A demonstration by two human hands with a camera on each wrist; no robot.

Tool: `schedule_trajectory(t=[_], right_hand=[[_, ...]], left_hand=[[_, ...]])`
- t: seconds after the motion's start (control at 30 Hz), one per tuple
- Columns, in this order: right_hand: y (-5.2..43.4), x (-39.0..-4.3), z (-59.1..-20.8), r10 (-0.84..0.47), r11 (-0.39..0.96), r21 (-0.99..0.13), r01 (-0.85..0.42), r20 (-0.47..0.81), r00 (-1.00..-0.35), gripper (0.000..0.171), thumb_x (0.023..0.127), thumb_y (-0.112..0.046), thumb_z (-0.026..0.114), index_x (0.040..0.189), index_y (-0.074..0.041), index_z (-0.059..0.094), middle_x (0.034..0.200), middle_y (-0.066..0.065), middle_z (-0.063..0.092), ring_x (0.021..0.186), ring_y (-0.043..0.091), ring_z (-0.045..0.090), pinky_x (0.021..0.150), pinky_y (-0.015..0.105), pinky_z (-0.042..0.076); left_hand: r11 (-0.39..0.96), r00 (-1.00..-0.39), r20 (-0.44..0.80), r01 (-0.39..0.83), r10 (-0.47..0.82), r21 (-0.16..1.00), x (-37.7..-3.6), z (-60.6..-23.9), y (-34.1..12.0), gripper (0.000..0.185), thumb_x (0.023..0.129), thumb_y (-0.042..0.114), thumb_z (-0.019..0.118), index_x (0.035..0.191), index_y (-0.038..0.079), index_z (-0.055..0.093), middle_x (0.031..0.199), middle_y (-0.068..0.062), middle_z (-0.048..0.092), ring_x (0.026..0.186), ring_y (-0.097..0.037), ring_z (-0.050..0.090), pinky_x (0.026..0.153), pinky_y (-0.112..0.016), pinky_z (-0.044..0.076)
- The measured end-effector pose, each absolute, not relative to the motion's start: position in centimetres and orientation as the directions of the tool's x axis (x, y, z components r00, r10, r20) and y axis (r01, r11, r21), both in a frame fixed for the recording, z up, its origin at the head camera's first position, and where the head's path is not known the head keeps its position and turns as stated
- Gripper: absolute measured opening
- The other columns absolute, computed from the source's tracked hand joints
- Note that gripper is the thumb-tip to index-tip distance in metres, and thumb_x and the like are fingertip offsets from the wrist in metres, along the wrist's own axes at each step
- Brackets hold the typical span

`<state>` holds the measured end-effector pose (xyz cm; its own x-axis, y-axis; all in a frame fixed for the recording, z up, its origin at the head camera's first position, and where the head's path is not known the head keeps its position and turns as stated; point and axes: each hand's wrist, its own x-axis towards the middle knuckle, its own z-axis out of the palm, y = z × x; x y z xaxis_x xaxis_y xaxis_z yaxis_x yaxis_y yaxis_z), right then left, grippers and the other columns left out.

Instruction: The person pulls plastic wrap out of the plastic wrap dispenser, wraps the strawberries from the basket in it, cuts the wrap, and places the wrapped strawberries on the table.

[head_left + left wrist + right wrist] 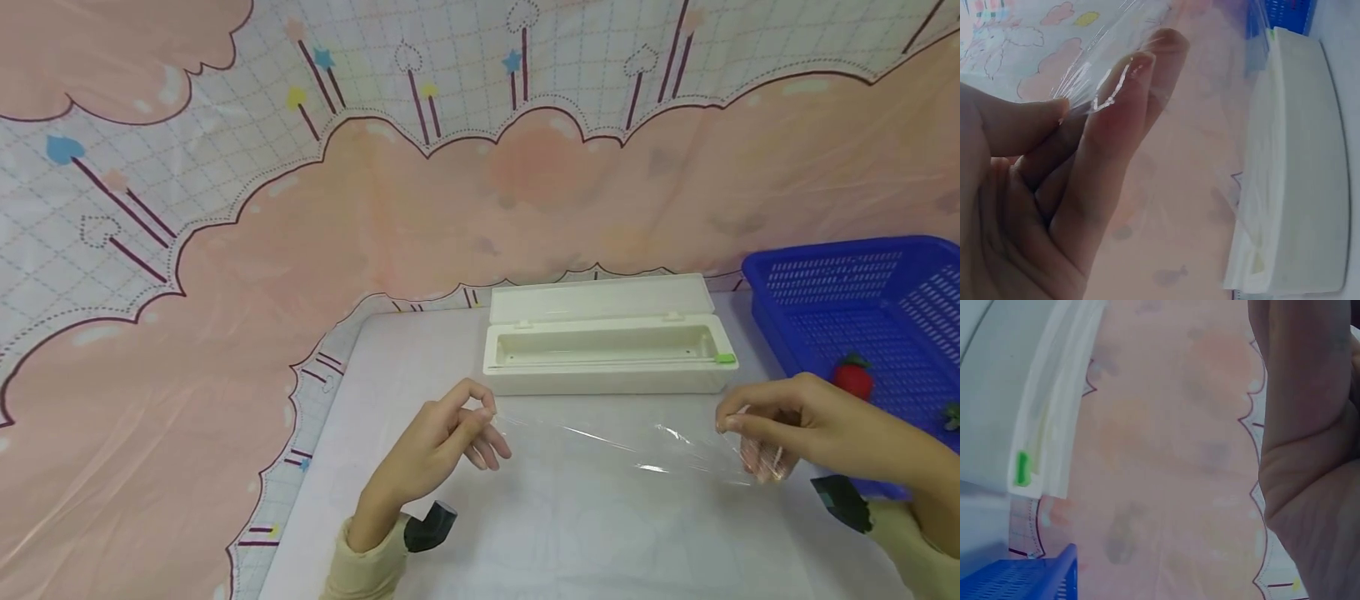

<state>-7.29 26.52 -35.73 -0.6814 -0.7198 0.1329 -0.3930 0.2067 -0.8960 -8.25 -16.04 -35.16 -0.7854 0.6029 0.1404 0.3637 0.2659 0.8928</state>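
A sheet of clear plastic wrap (622, 446) stretches between my two hands above the white table. Thumb and index finger of my left hand (442, 437) pinch one end of it. In the left wrist view the wrap (1094, 87) gathers in creases at the thumb tip and lies across the other fingers. My right hand (802, 425) pinches the opposite end, its fingers bent. Only part of the right hand (1310, 425) shows in the right wrist view, its fingertips out of frame. Behind the wrap stands a white wrap dispenser box (600, 383), lid raised, with a green slider (725, 358).
A blue plastic basket (772, 308) stands at the right, behind the right hand. In it lie a red strawberry-like fruit (853, 379) and a partly visible item with green leaves (952, 415). A patterned pink cloth (450, 225) hangs behind the table.
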Motion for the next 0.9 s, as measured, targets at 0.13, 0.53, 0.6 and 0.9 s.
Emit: schedule_trajectory(t=[0.13,0.53,0.6,0.9], right_hand=[[26.3,-7.1,-36.4,-0.724,0.207,-0.915,-0.347,0.096,-0.683,0.031,0.1,0.009,0.046,0.112,-0.014,0.063,0.075,0.002,0.07,0.058,0.015,0.068,0.045,0.033,0.056],[25.9,-6.8,-38.2,-0.74,0.206,-0.949,-0.24,0.009,-0.672,0.028,0.102,0.005,0.046,0.111,-0.012,0.066,0.073,0.005,0.069,0.058,0.016,0.068,0.046,0.036,0.057],[25.8,-6.8,-38.5,-0.744,0.206,-0.951,-0.231,0.002,-0.668,0.027,0.102,0.004,0.046,0.111,-0.013,0.066,0.073,0.006,0.069,0.059,0.016,0.068,0.046,0.036,0.057],[25.6,-6.7,-40.1,-0.758,0.198,-0.964,-0.181,-0.033,-0.651,0.026,0.102,0.003,0.046,0.109,-0.012,0.067,0.072,0.008,0.069,0.058,0.015,0.067,0.046,0.037,0.057]], left_hand=[[0.265,-0.785,0.119,0.341,0.607,0.902,-7.9,-36.0,-16.1,0.008,0.108,0.013,0.041,0.105,0.009,0.047,0.08,-0.012,0.075,0.062,-0.012,0.07,0.062,-0.033,0.06],[0.319,-0.791,0.049,0.302,0.61,0.899,-7.6,-38.8,-16.2,0.015,0.108,0.023,0.04,0.105,0.011,0.048,0.08,-0.01,0.075,0.062,-0.009,0.07,0.062,-0.031,0.06],[0.321,-0.792,0.038,0.291,0.61,0.901,-7.5,-39.1,-16.3,0.016,0.109,0.023,0.04,0.105,0.01,0.048,0.08,-0.01,0.075,0.063,-0.01,0.07,0.062,-0.031,0.06],[0.371,-0.789,-0.053,0.227,0.612,0.9,-7.1,-41.0,-16.4,0.018,0.109,0.025,0.038,0.108,0.011,0.048,0.083,-0.007,0.074,0.069,-0.028,0.072,0.066,-0.029,0.06]])
